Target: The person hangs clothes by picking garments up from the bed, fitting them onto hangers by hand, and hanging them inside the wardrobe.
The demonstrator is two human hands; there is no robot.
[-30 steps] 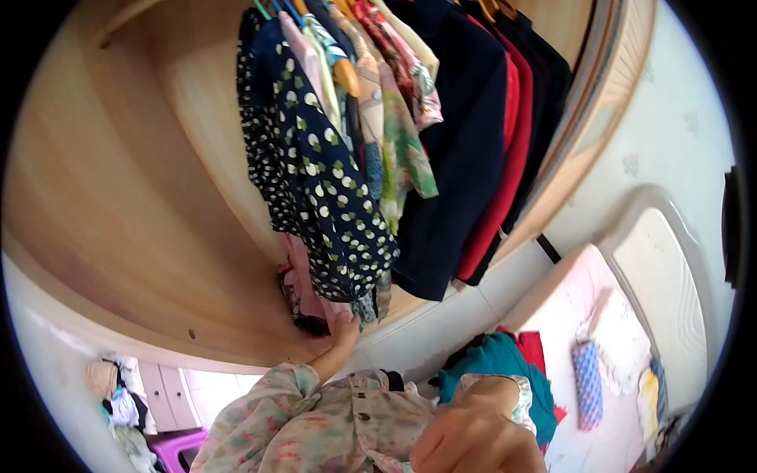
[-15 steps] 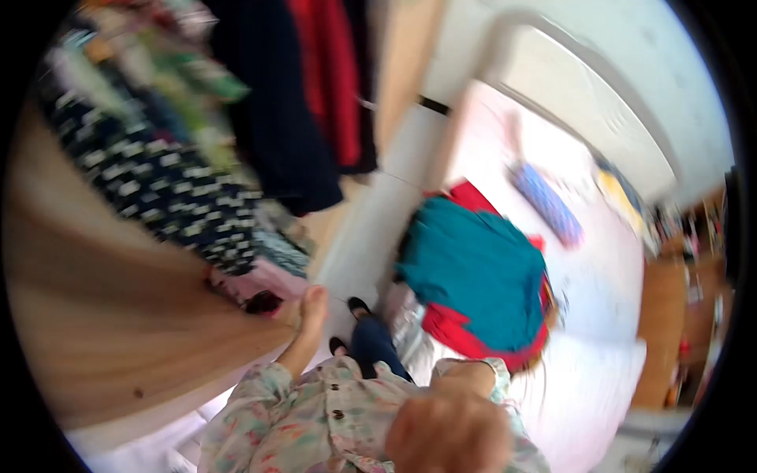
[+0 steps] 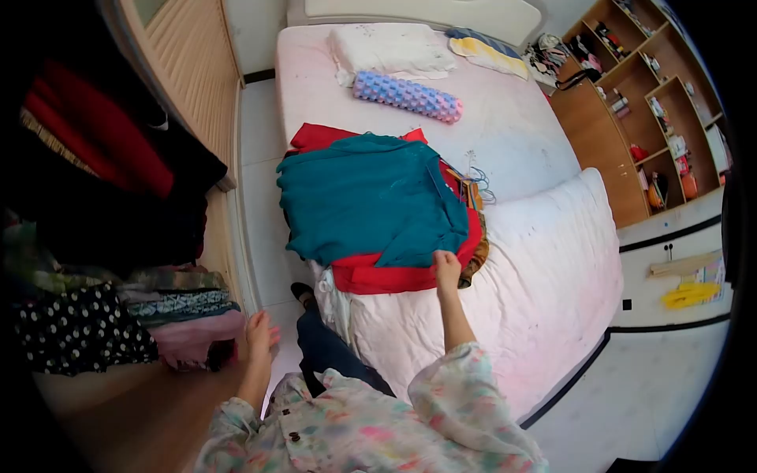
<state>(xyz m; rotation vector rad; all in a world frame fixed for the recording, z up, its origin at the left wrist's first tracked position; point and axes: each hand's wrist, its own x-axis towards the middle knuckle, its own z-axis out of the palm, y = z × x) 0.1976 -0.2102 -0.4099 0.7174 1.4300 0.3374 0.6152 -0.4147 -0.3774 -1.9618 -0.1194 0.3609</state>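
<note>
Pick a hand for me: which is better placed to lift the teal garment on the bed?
Probably the right. The right hand is at the near edge of the teal garment, though its grip is unclear. The left hand is open, away from it, near the pink cloth.

bumpy roller [image 3: 408,96] beside white pillow [image 3: 386,49] | pale headboard [image 3: 418,9] | wooden shelves [image 3: 680,65] holding small items [image 3: 689,186]

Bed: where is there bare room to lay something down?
Bare sheet shows right of the teal-topped clothes pile, between the bumpy roller and pale quilt; the quilt's right part is open too. Crowded: the left side under the pile, with the right hand at its edge, and near the headboard, with white pillow and roller.
</note>
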